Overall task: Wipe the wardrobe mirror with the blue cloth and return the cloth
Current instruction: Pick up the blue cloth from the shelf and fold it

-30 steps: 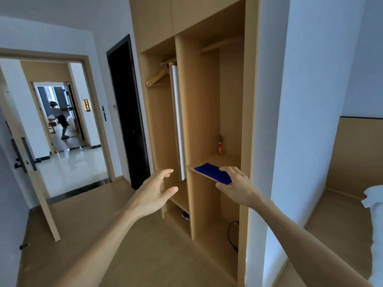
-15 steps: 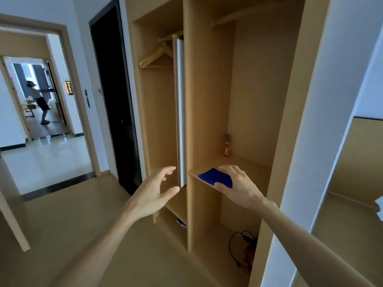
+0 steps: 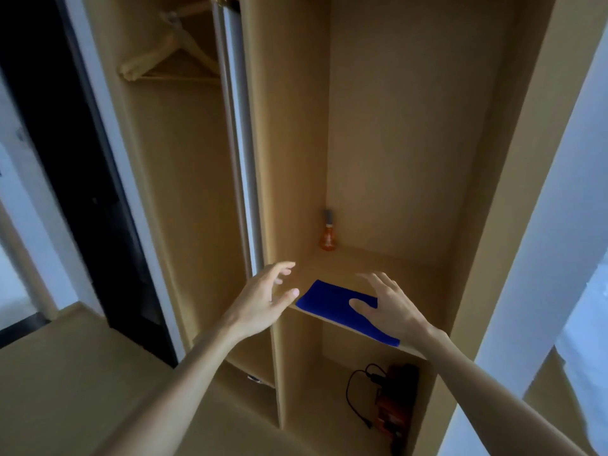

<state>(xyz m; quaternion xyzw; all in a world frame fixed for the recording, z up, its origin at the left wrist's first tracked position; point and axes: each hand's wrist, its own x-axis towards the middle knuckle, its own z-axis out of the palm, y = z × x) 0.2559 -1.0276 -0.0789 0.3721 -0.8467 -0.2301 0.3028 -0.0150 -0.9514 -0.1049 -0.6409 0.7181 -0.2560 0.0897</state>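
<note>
On the wardrobe shelf (image 3: pixel 388 268), near its front edge, the blue cloth (image 3: pixel 332 302) lies flat and folded. I take the shelf as my landmark for all places. My right hand (image 3: pixel 391 312) is over the right part of the cloth, with the fingers (image 3: pixel 373 281) spread and released; the thumb seems to rest on the cloth, but I cannot tell if the palm touches it. My left hand (image 3: pixel 263 299) hangs just left of the shelf's front corner, in front of the wardrobe divider, also with loose, released fingers and grasping nothing.

The mirror (image 3: pixel 241 153) stands above and to the left of the shelf, seen only edge-on as a narrow bright strip beside the divider, so I cannot judge if its surface is clean. At the back left corner of the shelf stands a small orange bottle (image 3: pixel 328 236). Below the shelf, on the wardrobe bottom, lies a device with a black cable (image 3: pixel 357 399).

My judgement: the cloth is in its place on the shelf and in nobody's grip. From this one moment I cannot tell whether I am at the start, just before taking it, or at the end, just after setting it down.
</note>
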